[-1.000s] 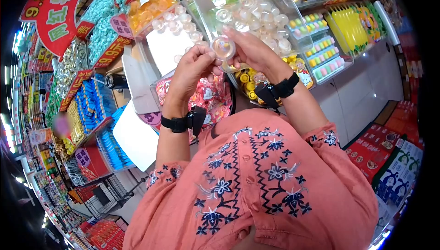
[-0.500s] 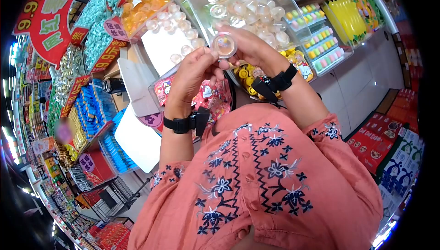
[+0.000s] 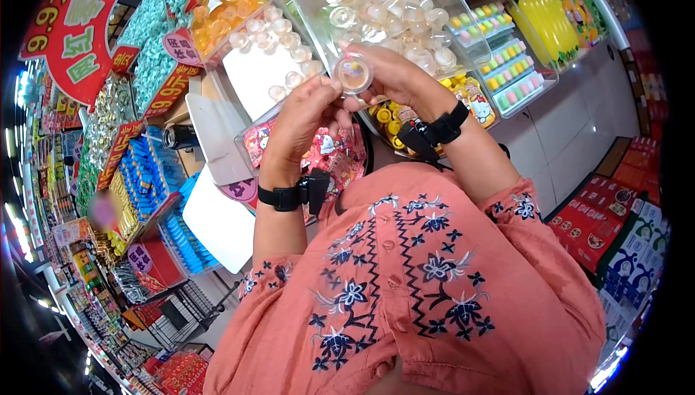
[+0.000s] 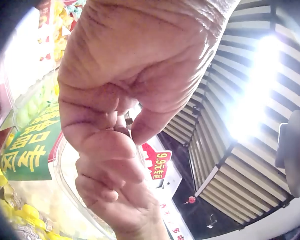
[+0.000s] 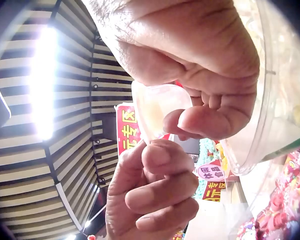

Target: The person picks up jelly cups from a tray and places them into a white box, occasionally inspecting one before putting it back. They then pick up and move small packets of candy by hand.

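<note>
Both hands meet over the bins around a small clear jelly cup (image 3: 353, 75), its round lid facing up in the head view. My left hand (image 3: 308, 116) pinches the cup's near-left edge between thumb and index finger, the other fingers curled under. From the far right, my right hand (image 3: 394, 80) holds the cup's side with its fingers. Seen from the right wrist, the cup (image 5: 157, 107) is pale and translucent, with the left fingertips (image 5: 160, 156) right at its lower rim. The left wrist view has the cup mostly hidden behind the hand.
A clear bin (image 3: 322, 15) of similar jelly cups lies just beyond the hands. White boards (image 3: 250, 80) with more cups stand to the left. Pink packets (image 3: 340, 150) and yellow candies (image 3: 387, 123) sit below the hands. Trays of colourful sweets (image 3: 510, 76) are on the right.
The head view has shifted a little, so the shelves appear slightly further left. The cup's lid has tilted slightly between the fingers; both hands keep their hold on it.
</note>
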{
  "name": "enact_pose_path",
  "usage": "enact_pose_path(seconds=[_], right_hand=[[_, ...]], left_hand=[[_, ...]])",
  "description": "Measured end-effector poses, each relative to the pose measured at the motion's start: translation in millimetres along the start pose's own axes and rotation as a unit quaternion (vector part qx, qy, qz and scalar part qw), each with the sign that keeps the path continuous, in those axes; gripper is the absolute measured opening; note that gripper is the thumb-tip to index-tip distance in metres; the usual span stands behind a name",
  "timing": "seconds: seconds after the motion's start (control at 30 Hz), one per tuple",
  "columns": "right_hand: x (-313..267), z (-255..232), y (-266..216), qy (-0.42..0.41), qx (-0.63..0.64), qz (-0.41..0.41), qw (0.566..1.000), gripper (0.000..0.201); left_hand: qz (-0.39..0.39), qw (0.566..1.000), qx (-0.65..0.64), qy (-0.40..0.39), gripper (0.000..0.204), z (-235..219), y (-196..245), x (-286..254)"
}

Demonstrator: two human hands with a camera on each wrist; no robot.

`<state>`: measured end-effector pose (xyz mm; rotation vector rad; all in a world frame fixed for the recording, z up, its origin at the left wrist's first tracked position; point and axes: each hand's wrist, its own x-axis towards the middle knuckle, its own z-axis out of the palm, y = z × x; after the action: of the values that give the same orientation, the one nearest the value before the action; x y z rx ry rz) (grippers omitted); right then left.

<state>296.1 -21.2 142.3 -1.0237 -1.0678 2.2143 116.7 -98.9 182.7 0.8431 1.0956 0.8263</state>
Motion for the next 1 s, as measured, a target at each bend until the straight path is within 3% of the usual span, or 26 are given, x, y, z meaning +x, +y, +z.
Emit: enact_pose_path(seconds=[0.1,0.3,0.4,0.6,1.0], right_hand=[[-1.9,0.7,-0.6,0.004,0.019,-0.005,1.0,0.047],[-7.3,1.5,-8.1,-0.022,0.043,0.005,0.999,0.046],[-2.3,3.2,-2.6,-0.004,0.07,0.003,0.998,0.048],[3.0,0.7,1.0,-0.045,0.053,0.008,0.998,0.051],[8.5,1.8,3.1,-0.03,0.074,0.034,0.996,0.051]], left_hand=[[0.007,0.998,0.053,0.037,0.028,3.8,2.9,-0.4],[0.181,0.972,0.135,0.068,0.055,7.2,-2.6,0.0],[0.229,0.939,0.248,0.066,0.065,13.4,3.1,-2.3],[0.214,0.93,0.295,0.052,0.067,12.1,-0.6,4.2],[0.213,0.935,0.281,0.047,0.064,5.9,-5.2,9.6]])
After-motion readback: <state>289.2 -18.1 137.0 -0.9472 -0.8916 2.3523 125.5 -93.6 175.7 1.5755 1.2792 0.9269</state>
